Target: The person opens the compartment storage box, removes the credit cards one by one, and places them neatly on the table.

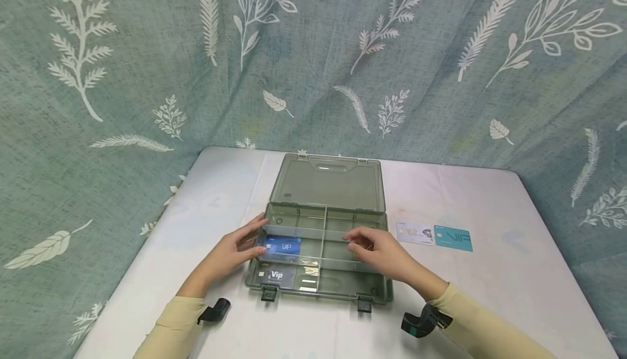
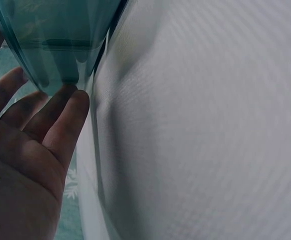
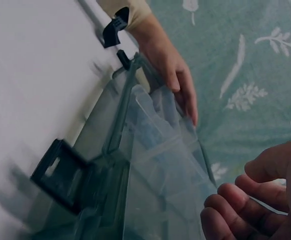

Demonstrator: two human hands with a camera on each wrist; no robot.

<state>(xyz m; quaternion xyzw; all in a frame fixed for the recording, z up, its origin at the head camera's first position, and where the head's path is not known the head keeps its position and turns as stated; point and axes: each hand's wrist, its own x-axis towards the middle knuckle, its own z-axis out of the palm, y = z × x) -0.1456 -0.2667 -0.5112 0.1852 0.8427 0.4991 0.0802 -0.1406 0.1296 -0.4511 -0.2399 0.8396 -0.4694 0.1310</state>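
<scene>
A translucent grey-green divided box (image 1: pixel 354 282) lies with its lid (image 1: pixel 333 184) folded back. In its left middle compartment is a blue VIP card (image 1: pixel 284 245); a grey Vip card (image 1: pixel 276 276) lies in the front left one. My left hand (image 1: pixel 235 246) rests against the box's left side, thumb and index fingertip over the rim, other fingertips at the outer wall in the left wrist view. Over the right middle compartment hovers my right hand (image 1: pixel 379 249), its fingers loosely bent with nothing between them, as the right wrist view also shows.
Right of the box, a white VIP card (image 1: pixel 414 233) and a teal VIP card (image 1: pixel 453 238) lie side by side on the white-covered table (image 1: pixel 495 293). Two latches (image 1: pixel 364 304) stick out from the box's front edge. A leaf-patterned curtain (image 1: pixel 313 76) hangs behind and at both sides.
</scene>
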